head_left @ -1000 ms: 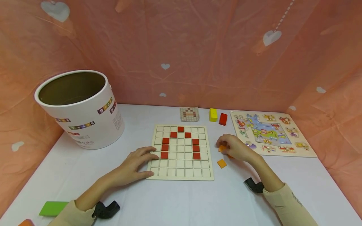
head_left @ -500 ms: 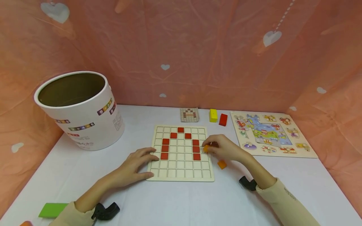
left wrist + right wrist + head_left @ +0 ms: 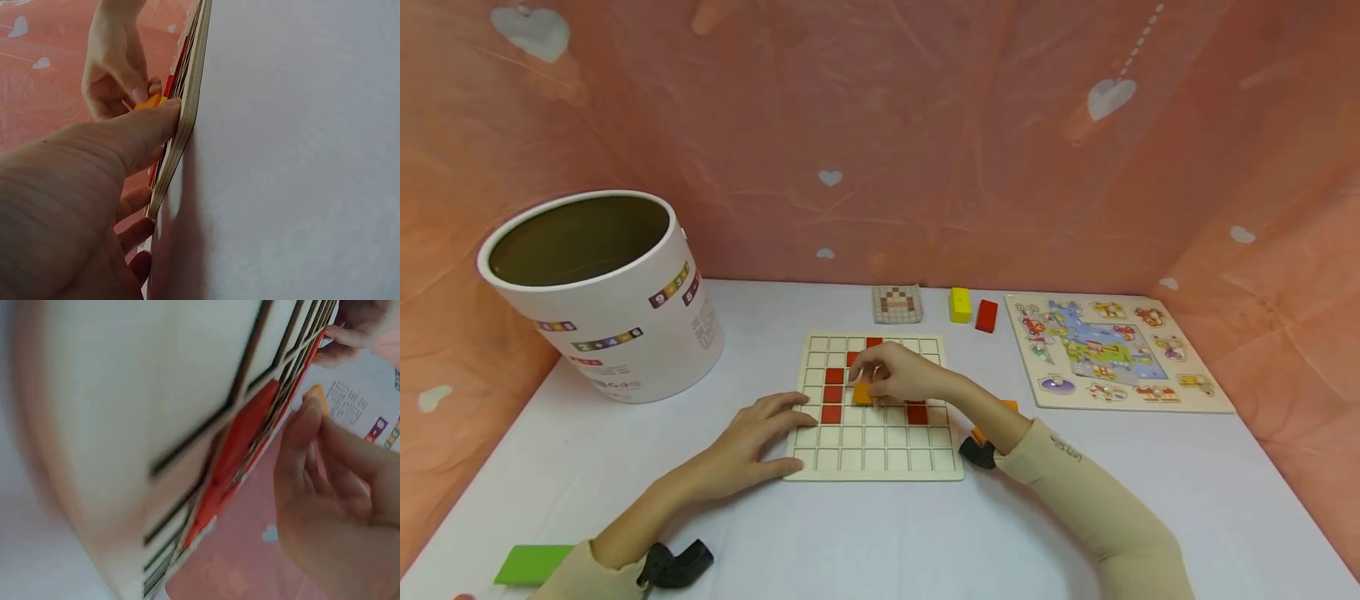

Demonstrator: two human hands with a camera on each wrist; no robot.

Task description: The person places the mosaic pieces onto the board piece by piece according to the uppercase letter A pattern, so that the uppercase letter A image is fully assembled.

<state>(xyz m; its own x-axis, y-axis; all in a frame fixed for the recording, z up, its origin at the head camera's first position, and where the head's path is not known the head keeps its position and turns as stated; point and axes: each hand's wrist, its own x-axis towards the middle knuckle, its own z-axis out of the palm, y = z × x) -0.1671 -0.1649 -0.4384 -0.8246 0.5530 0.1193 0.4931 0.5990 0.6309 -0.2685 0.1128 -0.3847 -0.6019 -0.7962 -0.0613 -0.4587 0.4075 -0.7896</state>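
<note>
A pale wooden grid board (image 3: 865, 461) lies on the white table, with several red square tiles (image 3: 831, 414) set in its cells. Thumb and fingertips of my left hand (image 3: 747, 443) rest along the board's left edge, fingers loosely spread. Over the middle of the grid, my right hand (image 3: 904, 373) pinches an orange square tile (image 3: 862, 395) between thumb and fingers. The same orange tile (image 3: 317, 400) shows at the right fingertips in the right wrist view. That hand covers some of the red tiles. Loose orange tiles (image 3: 1011, 405) lie right of the board, partly hidden by the right forearm.
A large white bucket (image 3: 647, 342) stands at the back left. Behind the board are a small pattern card (image 3: 897, 305), a yellow block (image 3: 960, 305) and a red block (image 3: 987, 316). A picture puzzle board (image 3: 1206, 400) lies right; a green block (image 3: 531, 565) sits front left.
My right hand has picked up an orange tile from right of the board and carried it left over the grid's middle. The left hand has stayed at the board's edge.
</note>
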